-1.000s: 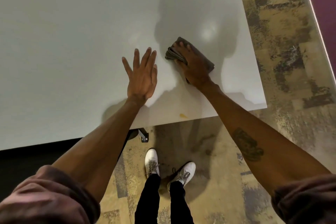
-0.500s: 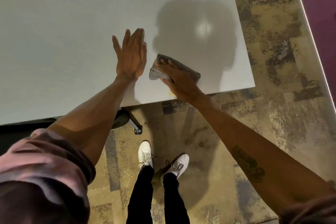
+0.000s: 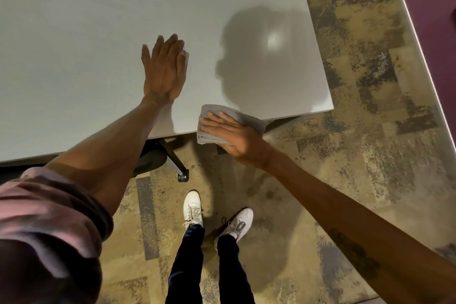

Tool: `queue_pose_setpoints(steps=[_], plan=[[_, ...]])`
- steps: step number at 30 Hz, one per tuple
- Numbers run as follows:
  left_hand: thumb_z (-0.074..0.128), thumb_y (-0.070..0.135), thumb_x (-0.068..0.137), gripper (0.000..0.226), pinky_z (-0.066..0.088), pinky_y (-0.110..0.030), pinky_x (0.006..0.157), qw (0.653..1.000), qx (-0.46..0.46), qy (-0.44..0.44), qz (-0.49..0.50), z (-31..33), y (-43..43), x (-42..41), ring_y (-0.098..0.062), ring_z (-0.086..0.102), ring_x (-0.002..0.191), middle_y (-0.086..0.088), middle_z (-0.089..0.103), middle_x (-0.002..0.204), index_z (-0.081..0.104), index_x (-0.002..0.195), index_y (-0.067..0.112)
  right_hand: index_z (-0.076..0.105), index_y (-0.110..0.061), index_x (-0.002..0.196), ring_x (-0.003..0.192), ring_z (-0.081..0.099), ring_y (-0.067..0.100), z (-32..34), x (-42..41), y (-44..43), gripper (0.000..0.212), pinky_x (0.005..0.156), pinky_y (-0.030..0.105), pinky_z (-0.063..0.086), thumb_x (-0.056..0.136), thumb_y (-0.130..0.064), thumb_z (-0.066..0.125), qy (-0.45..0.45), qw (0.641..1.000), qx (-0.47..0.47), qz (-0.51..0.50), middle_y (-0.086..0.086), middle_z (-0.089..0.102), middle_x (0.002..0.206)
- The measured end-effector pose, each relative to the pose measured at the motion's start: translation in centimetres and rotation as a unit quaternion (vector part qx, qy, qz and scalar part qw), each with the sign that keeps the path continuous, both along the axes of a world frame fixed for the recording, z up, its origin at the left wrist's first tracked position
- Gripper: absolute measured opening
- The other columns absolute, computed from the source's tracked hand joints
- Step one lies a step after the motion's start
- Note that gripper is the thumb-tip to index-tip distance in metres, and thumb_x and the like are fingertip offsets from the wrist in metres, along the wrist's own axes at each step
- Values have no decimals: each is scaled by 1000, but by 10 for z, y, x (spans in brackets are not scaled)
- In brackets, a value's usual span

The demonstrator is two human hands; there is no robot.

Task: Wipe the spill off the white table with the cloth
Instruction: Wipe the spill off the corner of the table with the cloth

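Left hand (image 3: 164, 69) flat, palm down on the table (image 3: 74, 44), fingers together and extended pointing away from the body, thumb out to the left; left arm straight, sleeve pushed up near the elbow. Right hand (image 3: 228, 131) palm down at the table's near edge, fingers extended and pointing left, pressing on a folded cloth (image 3: 243, 117) that overhangs the edge. Right arm reaches in diagonally from lower right, forearm bare with a tattoo on it, wrist slightly bent; both legs stand below, feet in white shoes.
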State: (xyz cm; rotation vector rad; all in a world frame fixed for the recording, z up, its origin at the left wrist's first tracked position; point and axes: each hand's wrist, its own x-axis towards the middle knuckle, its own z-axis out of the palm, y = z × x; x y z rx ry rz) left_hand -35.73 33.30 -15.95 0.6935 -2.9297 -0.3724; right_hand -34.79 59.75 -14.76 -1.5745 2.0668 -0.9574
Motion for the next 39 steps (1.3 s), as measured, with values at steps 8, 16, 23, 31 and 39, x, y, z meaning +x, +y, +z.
queue_pose_setpoints(steps=[8,16,23,31,39], plan=[[25,40,110,48,28,-56,118,999,-34,-21,-9,2,-1,-2,-27,38,149,1,47,156,52,142,17,45,-21,146,148,26,33,-31,-13,1,47,120,60,16,101,-10,49,295,951,-53,71,4,38,156],[27,41,110,49,28,-55,119,1000,-30,-7,-6,2,-1,-3,-31,34,150,-3,47,155,51,142,14,49,-25,141,149,24,33,-55,-14,-6,42,118,61,22,103,-7,48,355,932,-64,48,2,35,158],[15,49,107,60,4,-62,127,993,5,3,121,-1,12,-22,-32,17,158,-5,36,161,40,153,18,35,-30,149,149,23,24,-54,-23,-3,49,124,47,6,102,-25,50,412,910,-34,35,-5,31,160],[22,45,110,55,-4,-62,126,982,67,18,175,4,41,-53,-28,8,161,0,26,169,35,159,22,61,-26,131,140,44,20,-46,-55,43,32,110,49,40,99,-28,61,377,919,-114,-23,-8,56,143],[20,44,108,47,19,-68,118,991,-31,-31,129,0,46,-56,-36,28,151,-5,42,150,44,138,18,61,-33,127,140,43,22,-42,-96,114,29,114,55,33,104,-19,51,467,884,-34,-7,-12,46,151]])
